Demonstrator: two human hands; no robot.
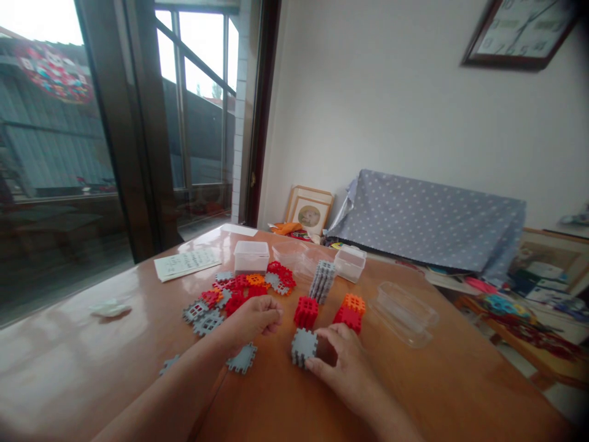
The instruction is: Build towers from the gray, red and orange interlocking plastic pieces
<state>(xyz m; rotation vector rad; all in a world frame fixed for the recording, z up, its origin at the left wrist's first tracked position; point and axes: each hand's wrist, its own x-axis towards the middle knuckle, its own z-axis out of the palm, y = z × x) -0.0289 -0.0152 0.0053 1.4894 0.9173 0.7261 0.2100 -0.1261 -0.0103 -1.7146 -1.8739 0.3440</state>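
Observation:
My right hand (343, 362) has its thumb and fingertips against a stack of grey interlocking plastic tiles (304, 345). Curled closed, my left hand (260, 319) hovers over the table left of that stack; whatever its fingers hold, if anything, is hidden. Below the left hand lies a loose grey tile (242, 358), and another grey tile (169, 364) is partly covered by the left forearm. Just behind the grey stack stands a red tile stack (306, 312). A taller grey stack (323, 281) rises farther back, and a stack of red and orange tiles (350, 312) sits beyond my right hand.
A loose pile of red, orange and grey tiles (239, 288) spreads behind my left hand. Clear plastic boxes (251, 256) (350, 263) stand at the back. A transparent tray (405, 316) lies right; paper sheets (186, 264) and a crumpled white item (110, 308) lie left.

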